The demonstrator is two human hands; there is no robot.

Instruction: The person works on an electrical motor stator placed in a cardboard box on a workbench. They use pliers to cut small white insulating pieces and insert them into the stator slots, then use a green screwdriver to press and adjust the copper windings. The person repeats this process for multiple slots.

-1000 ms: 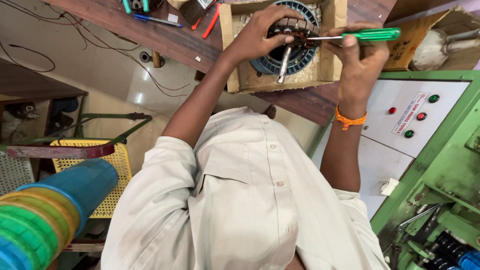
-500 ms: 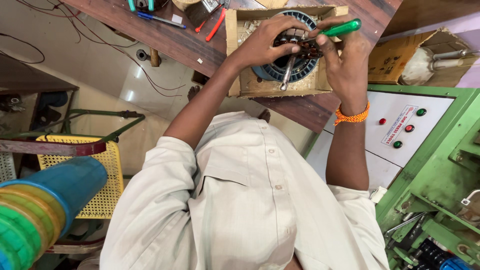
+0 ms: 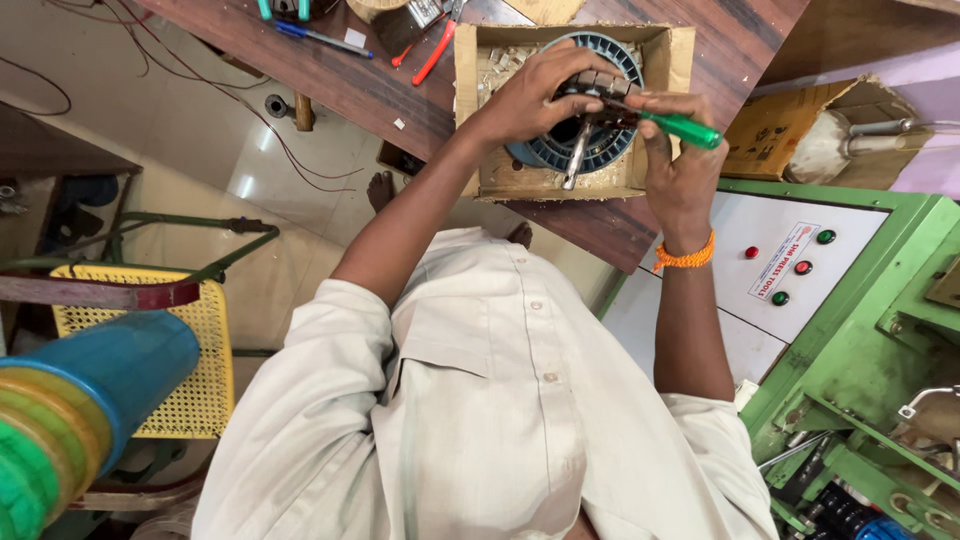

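Observation:
A round blue-grey ribbed motor stator (image 3: 545,152) sits in an open cardboard box (image 3: 668,60) on a dark wooden table (image 3: 340,70). My left hand (image 3: 530,95) rests on top of the stator, fingers curled over its dark inner winding. My right hand (image 3: 678,170) grips a green-handled screwdriver (image 3: 685,128), whose tip points left into the stator's centre. A metal shaft (image 3: 577,155) sticks out of the stator toward me. An orange band circles my right wrist.
Red-handled pliers (image 3: 437,52) and a blue pen (image 3: 322,38) lie on the table's far side. A green machine with a white button panel (image 3: 790,270) stands at right. A yellow mesh chair (image 3: 205,390) and a blue-green spool (image 3: 70,400) are at left.
My right hand has dropped and turned the screwdriver, so its green handle now points down-right rather than up-right. The view has shifted slightly, the box sitting lower in it.

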